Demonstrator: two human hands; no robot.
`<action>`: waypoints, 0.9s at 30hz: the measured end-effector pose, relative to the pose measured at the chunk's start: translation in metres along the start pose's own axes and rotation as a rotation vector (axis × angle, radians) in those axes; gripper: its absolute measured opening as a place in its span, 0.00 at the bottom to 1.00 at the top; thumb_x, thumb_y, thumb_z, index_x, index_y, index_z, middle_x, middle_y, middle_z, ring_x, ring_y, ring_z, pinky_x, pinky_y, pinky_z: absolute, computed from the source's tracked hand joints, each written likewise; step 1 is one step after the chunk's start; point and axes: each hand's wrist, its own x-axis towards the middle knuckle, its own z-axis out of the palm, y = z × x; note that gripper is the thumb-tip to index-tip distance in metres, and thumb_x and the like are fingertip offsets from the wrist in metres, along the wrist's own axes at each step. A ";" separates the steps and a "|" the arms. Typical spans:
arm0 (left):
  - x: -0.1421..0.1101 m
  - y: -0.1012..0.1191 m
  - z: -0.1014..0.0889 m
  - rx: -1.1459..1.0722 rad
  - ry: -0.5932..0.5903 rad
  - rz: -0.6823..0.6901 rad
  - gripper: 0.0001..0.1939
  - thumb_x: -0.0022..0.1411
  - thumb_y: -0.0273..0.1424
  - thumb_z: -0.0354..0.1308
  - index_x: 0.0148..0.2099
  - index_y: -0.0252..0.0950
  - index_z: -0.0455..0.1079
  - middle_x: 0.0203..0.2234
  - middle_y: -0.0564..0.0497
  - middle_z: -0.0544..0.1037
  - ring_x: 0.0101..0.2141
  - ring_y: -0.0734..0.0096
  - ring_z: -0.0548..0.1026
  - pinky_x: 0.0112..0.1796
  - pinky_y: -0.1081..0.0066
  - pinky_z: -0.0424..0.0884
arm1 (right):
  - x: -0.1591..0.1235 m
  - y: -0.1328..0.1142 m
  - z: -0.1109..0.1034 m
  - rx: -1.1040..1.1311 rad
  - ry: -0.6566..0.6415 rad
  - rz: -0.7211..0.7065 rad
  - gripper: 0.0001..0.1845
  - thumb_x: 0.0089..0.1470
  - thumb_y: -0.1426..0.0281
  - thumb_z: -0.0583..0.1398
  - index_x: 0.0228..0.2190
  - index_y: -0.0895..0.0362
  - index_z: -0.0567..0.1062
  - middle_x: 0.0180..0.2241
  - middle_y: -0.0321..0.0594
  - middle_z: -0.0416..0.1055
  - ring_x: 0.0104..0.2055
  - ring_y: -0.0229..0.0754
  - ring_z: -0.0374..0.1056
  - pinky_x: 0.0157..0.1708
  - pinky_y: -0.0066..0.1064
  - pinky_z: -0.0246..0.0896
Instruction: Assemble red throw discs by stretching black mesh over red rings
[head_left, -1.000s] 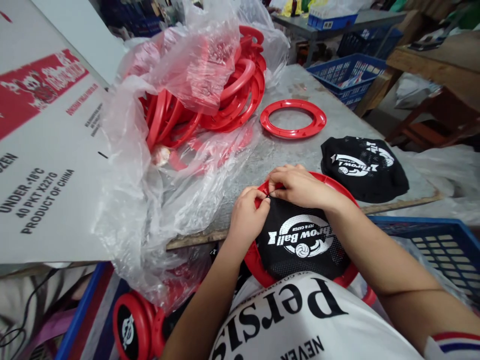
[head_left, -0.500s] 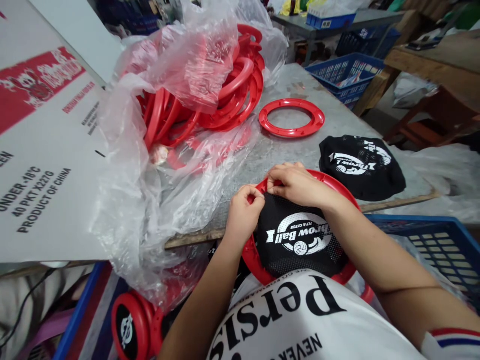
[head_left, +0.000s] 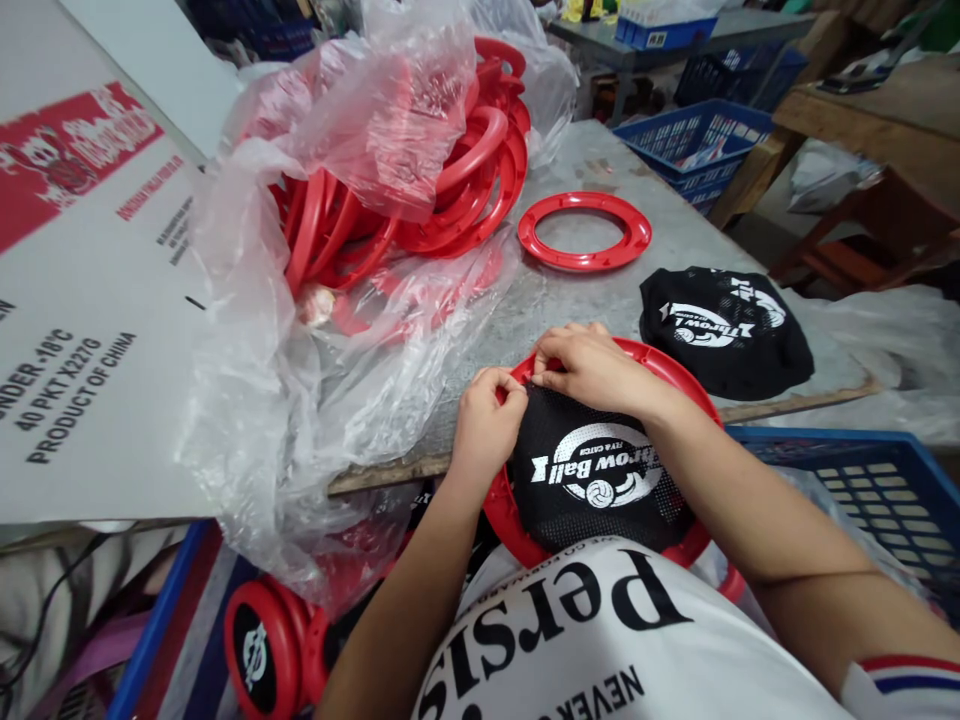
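Your left hand (head_left: pixel 486 425) and right hand (head_left: pixel 592 368) both pinch the black mesh (head_left: pixel 592 475) at the red ring's (head_left: pixel 679 372) 12 o'clock rim, overhanging the surface's (head_left: pixel 570 300) near edge. Open room lies at 12 o'clock; a loose ring (head_left: pixel 584 232) sits beyond.

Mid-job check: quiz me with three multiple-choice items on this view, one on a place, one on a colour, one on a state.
1. Where does the loose red ring lie?
A. on the grey table
B. in the blue crate
C. on the cardboard

2. What colour is the mesh net under the hands?
A. white
B. black
C. blue

3. What are the left hand and right hand doing?
A. resting open
B. pinching the net's edge at the ring frame
C. holding the plastic bag

Answers: 1 A, it lies flat on the table; 2 B, black with white print; 3 B, fingertips meet at the rim.
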 end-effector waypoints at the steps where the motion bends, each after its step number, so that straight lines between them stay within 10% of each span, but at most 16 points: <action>1: 0.000 0.000 0.001 0.021 0.002 -0.007 0.08 0.58 0.22 0.54 0.28 0.37 0.67 0.33 0.53 0.76 0.37 0.69 0.73 0.43 0.69 0.66 | 0.000 0.000 0.001 -0.010 0.003 0.001 0.05 0.63 0.69 0.61 0.34 0.56 0.74 0.42 0.41 0.75 0.47 0.50 0.66 0.44 0.38 0.47; 27: 0.002 0.008 -0.001 0.091 -0.055 -0.006 0.07 0.58 0.22 0.54 0.28 0.37 0.67 0.29 0.54 0.73 0.33 0.71 0.70 0.38 0.71 0.64 | -0.003 0.011 0.000 0.087 0.045 0.001 0.05 0.60 0.71 0.61 0.31 0.55 0.74 0.40 0.39 0.75 0.48 0.50 0.66 0.47 0.40 0.48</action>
